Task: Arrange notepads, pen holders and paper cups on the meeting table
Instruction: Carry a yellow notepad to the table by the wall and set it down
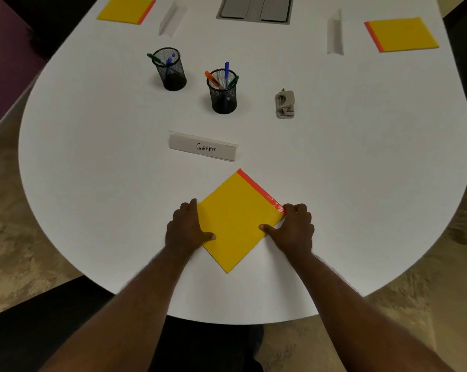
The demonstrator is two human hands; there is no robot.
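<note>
The notepad (236, 221) lies flat on the worktop (361, 157) at 6 o'clock, just below the name card (203, 146), and it is turned corner-on, like a diamond, with its red binding strip along the upper right edge. The likeliest fault from here is judged to be that the pad is left skewed to the card and the worktop edge, should one hand push further than the other. A thumb pressed too hard on the cover could also crease it, or the pad could be slid toward the near edge.

The left hand (185, 228) is laid against the pad's left corner, fingers curled along the edge and thumb resting on the yellow cover. The right hand (294, 228) is set at the right corner by the red strip, thumb likewise on the cover. Each grip is closed lightly on the pad's edge rather than clamped; the pad is not lifted. Both forearms reach in from 6 o'clock, roughly symmetric.

Two pen holders (170, 69) (223, 92) stand near 12 o'clock. No paper cups are seen.
</note>
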